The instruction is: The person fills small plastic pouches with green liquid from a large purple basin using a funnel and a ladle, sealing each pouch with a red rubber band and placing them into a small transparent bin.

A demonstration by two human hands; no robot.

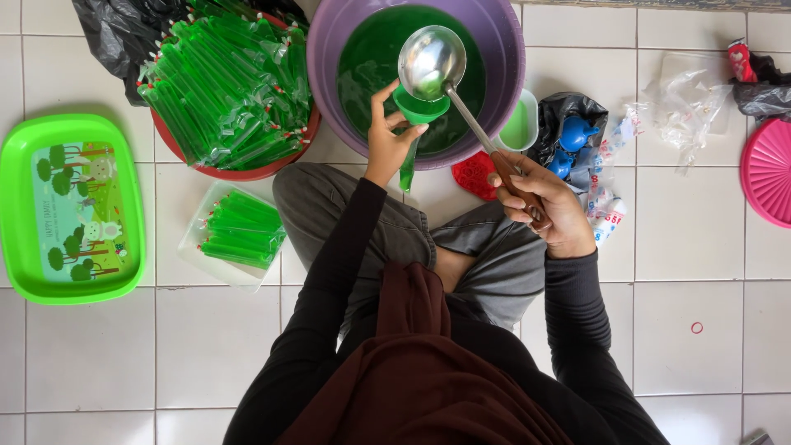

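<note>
My left hand (389, 136) grips a green funnel (420, 108) set in a thin plastic tube bag (408, 165) that hangs down, partly filled with green liquid. My right hand (544, 202) holds the wooden handle of a steel ladle (431, 62), whose bowl tilts over the funnel. Both are above a purple basin (503, 49) full of green liquid.
A red bowl (239, 169) heaped with filled green tube bags sits left of the basin. More filled bags lie on a clear tray (235, 229). A green tray (70, 210) is at far left. Plastic bags and a pink lid (770, 173) lie to the right.
</note>
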